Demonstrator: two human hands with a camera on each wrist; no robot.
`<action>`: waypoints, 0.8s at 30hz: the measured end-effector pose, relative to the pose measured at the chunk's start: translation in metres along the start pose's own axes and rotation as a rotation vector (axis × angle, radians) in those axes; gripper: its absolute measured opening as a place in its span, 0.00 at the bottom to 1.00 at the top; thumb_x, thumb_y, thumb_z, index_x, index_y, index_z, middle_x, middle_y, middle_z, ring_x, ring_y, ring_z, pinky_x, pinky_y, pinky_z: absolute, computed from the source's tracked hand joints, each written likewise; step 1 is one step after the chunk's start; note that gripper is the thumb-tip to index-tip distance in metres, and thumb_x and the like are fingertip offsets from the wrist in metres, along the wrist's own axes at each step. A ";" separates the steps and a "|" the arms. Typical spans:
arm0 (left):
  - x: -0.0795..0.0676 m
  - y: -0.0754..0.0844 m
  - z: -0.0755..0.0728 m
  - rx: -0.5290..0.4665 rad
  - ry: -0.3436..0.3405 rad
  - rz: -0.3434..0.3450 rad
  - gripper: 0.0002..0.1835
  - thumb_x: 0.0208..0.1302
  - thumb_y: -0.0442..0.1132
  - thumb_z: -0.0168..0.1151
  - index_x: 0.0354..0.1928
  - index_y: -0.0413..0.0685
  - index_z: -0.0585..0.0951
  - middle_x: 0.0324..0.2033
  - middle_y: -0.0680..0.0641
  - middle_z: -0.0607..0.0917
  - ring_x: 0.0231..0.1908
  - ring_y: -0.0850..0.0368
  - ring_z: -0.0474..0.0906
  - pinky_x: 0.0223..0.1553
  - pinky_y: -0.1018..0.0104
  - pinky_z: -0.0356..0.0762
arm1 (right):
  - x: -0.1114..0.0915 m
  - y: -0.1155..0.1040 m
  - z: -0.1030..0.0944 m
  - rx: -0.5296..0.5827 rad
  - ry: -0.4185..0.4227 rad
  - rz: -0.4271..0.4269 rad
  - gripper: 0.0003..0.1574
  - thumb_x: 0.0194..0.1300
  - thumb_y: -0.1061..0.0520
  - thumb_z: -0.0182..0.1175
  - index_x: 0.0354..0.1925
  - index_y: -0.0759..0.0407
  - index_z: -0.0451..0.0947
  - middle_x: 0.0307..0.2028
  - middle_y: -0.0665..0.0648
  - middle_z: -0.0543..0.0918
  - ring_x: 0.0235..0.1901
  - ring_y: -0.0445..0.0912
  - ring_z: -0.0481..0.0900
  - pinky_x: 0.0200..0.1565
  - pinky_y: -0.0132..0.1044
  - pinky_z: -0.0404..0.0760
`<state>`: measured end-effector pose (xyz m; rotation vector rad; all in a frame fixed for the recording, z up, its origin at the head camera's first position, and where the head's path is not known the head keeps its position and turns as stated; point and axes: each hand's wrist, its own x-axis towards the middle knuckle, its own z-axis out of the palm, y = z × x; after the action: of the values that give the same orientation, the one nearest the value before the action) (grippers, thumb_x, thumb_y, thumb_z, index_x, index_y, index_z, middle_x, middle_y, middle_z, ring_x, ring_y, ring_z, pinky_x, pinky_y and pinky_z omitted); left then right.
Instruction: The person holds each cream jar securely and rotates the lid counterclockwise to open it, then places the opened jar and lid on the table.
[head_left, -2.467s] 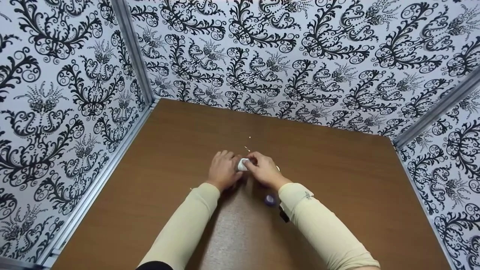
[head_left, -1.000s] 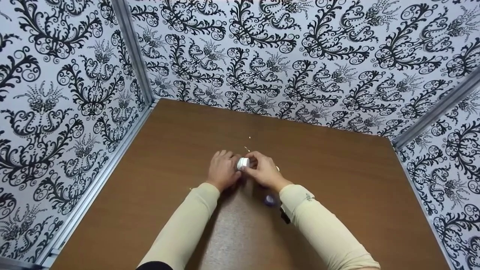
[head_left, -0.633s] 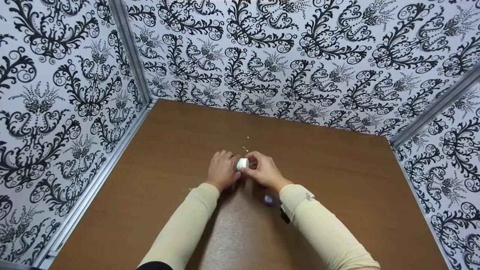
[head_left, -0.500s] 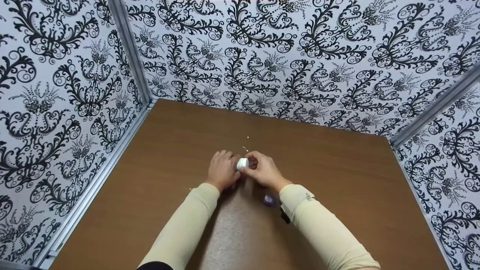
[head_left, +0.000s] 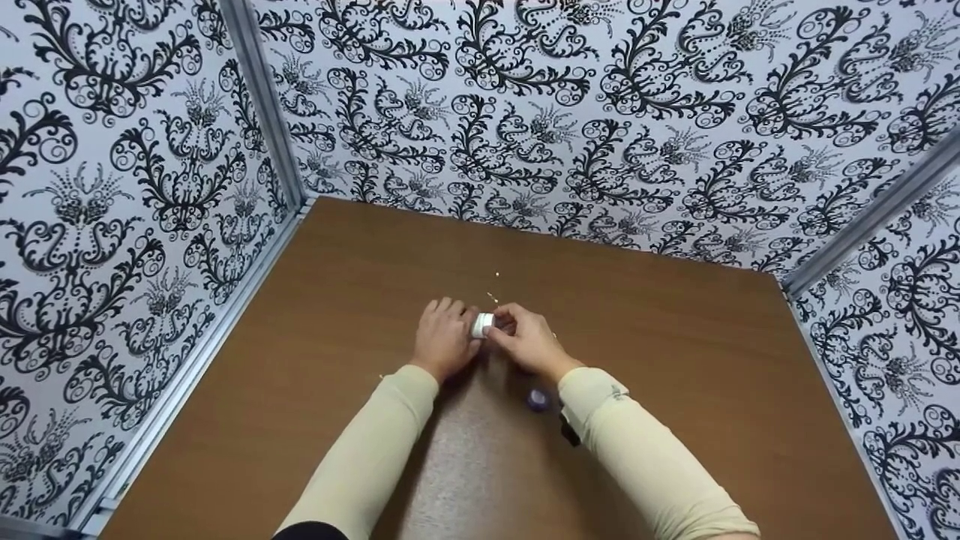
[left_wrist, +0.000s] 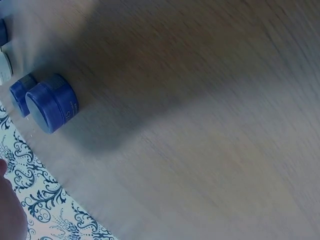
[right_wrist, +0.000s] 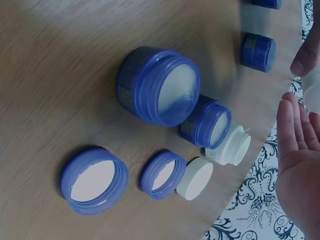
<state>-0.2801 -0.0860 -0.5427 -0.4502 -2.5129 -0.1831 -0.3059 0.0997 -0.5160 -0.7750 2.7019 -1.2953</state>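
Note:
In the head view, a small white bottle [head_left: 482, 325] lies between my two hands. My left hand [head_left: 444, 334] grips its left end from above. My right hand [head_left: 529, 339] pinches its right end, with the thumb along the near side. In the right wrist view, part of the right palm [right_wrist: 295, 185] shows at the right edge, with the white bottle [right_wrist: 312, 92] just beyond its fingers. Nearby stand an uncapped large blue jar [right_wrist: 177, 92], an uncapped smaller blue jar [right_wrist: 217, 127] and an uncapped white bottle [right_wrist: 235, 147].
A large blue lid [right_wrist: 95, 180], a smaller blue lid [right_wrist: 162, 175] and a white cap [right_wrist: 197, 177] lie beside the jars. A closed blue jar [right_wrist: 257, 51] stands farther off. Two blue jars [left_wrist: 55, 102] appear in the left wrist view. Patterned walls [head_left: 525, 112] border the wooden table [head_left: 675, 360].
My right thumb and fingers have shifted round the white bottle's end, baring more of it than at first. The bottle has moved slightly left. My left hand has stayed nearly still.

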 end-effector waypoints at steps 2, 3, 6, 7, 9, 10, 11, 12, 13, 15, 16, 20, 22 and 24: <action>0.000 -0.001 0.001 -0.012 -0.011 -0.014 0.25 0.48 0.52 0.73 0.47 0.47 0.85 0.36 0.46 0.83 0.41 0.46 0.76 0.48 0.53 0.70 | 0.000 0.001 0.000 0.005 -0.010 -0.015 0.20 0.63 0.57 0.67 0.50 0.63 0.77 0.41 0.57 0.85 0.40 0.50 0.85 0.44 0.42 0.82; 0.000 -0.001 0.002 -0.020 -0.017 -0.021 0.25 0.49 0.52 0.73 0.47 0.47 0.86 0.36 0.46 0.83 0.41 0.47 0.76 0.48 0.53 0.70 | 0.000 0.001 0.000 0.018 -0.016 -0.026 0.20 0.62 0.58 0.68 0.51 0.64 0.76 0.42 0.58 0.85 0.40 0.50 0.85 0.44 0.42 0.82; 0.000 -0.001 0.003 -0.041 -0.030 -0.034 0.25 0.49 0.52 0.73 0.47 0.47 0.86 0.35 0.46 0.83 0.41 0.46 0.76 0.47 0.53 0.70 | 0.000 0.002 0.000 0.065 -0.032 -0.055 0.22 0.60 0.62 0.69 0.52 0.64 0.75 0.43 0.60 0.85 0.41 0.52 0.85 0.44 0.42 0.82; 0.000 -0.001 0.003 -0.045 -0.033 -0.036 0.25 0.49 0.53 0.73 0.47 0.47 0.86 0.35 0.46 0.83 0.41 0.46 0.76 0.47 0.53 0.70 | 0.000 0.002 0.000 0.080 -0.034 -0.063 0.23 0.59 0.63 0.69 0.52 0.64 0.75 0.43 0.60 0.84 0.41 0.52 0.85 0.44 0.42 0.82; 0.000 -0.001 0.003 -0.048 -0.038 -0.038 0.25 0.49 0.53 0.73 0.47 0.47 0.86 0.35 0.46 0.83 0.41 0.46 0.76 0.47 0.53 0.70 | 0.000 0.002 -0.001 0.092 -0.036 -0.067 0.23 0.58 0.64 0.70 0.52 0.65 0.75 0.44 0.60 0.84 0.41 0.53 0.85 0.44 0.43 0.82; 0.000 -0.001 0.003 -0.048 -0.039 -0.037 0.25 0.50 0.53 0.73 0.47 0.47 0.86 0.35 0.46 0.83 0.41 0.46 0.76 0.47 0.53 0.70 | 0.000 0.001 -0.001 0.093 -0.037 -0.065 0.23 0.58 0.64 0.70 0.51 0.64 0.75 0.44 0.60 0.84 0.41 0.53 0.85 0.44 0.43 0.82; 0.000 -0.001 0.003 -0.047 -0.040 -0.037 0.25 0.50 0.53 0.73 0.47 0.47 0.86 0.35 0.47 0.83 0.41 0.46 0.76 0.47 0.53 0.70 | 0.000 0.001 -0.001 0.091 -0.037 -0.063 0.23 0.59 0.63 0.70 0.51 0.64 0.75 0.44 0.60 0.84 0.41 0.53 0.85 0.44 0.43 0.82; 0.000 -0.001 0.003 -0.048 -0.042 -0.037 0.25 0.50 0.53 0.72 0.48 0.47 0.86 0.35 0.47 0.83 0.41 0.46 0.76 0.47 0.54 0.70 | 0.000 0.001 -0.001 0.087 -0.035 -0.060 0.22 0.59 0.63 0.69 0.51 0.64 0.75 0.44 0.60 0.84 0.42 0.53 0.85 0.45 0.43 0.82; 0.000 -0.001 0.003 -0.049 -0.041 -0.036 0.25 0.50 0.53 0.72 0.47 0.47 0.86 0.35 0.47 0.83 0.41 0.46 0.76 0.47 0.54 0.70 | 0.000 0.000 -0.002 0.084 -0.033 -0.055 0.21 0.60 0.62 0.69 0.51 0.63 0.76 0.45 0.60 0.83 0.42 0.53 0.84 0.45 0.44 0.82; 0.000 -0.001 0.003 -0.051 -0.041 -0.033 0.24 0.50 0.52 0.72 0.47 0.46 0.86 0.35 0.46 0.83 0.40 0.46 0.76 0.46 0.54 0.70 | 0.000 0.000 -0.001 0.070 -0.023 -0.046 0.19 0.62 0.60 0.67 0.50 0.62 0.76 0.45 0.59 0.83 0.42 0.53 0.84 0.45 0.44 0.82; 0.000 -0.001 0.002 -0.053 -0.039 -0.030 0.24 0.50 0.52 0.72 0.47 0.46 0.86 0.35 0.47 0.83 0.40 0.46 0.76 0.46 0.54 0.70 | 0.000 0.000 -0.001 0.065 -0.018 -0.044 0.18 0.63 0.59 0.67 0.50 0.62 0.76 0.45 0.59 0.83 0.42 0.53 0.84 0.46 0.45 0.81; 0.000 -0.001 0.000 -0.040 -0.031 -0.016 0.24 0.49 0.52 0.72 0.47 0.46 0.86 0.35 0.47 0.83 0.40 0.46 0.76 0.45 0.53 0.69 | 0.000 -0.001 0.000 0.061 -0.003 -0.041 0.16 0.66 0.58 0.65 0.49 0.63 0.76 0.44 0.59 0.83 0.42 0.54 0.84 0.46 0.45 0.81; 0.000 0.000 -0.001 -0.024 -0.027 -0.007 0.24 0.49 0.52 0.72 0.47 0.46 0.86 0.35 0.47 0.83 0.40 0.46 0.76 0.46 0.53 0.69 | 0.000 -0.001 0.000 0.066 -0.003 -0.035 0.16 0.66 0.59 0.65 0.50 0.64 0.76 0.44 0.59 0.83 0.42 0.54 0.84 0.46 0.45 0.81; 0.000 0.000 -0.003 -0.006 -0.019 0.001 0.25 0.49 0.52 0.73 0.48 0.46 0.86 0.36 0.46 0.83 0.41 0.46 0.76 0.46 0.53 0.70 | 0.000 -0.002 0.000 0.063 -0.004 -0.031 0.17 0.66 0.59 0.65 0.50 0.64 0.76 0.44 0.60 0.83 0.42 0.55 0.84 0.45 0.45 0.81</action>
<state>-0.2786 -0.0864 -0.5405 -0.4581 -2.5316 -0.1873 -0.3048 0.0984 -0.5145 -0.8146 2.6426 -1.3765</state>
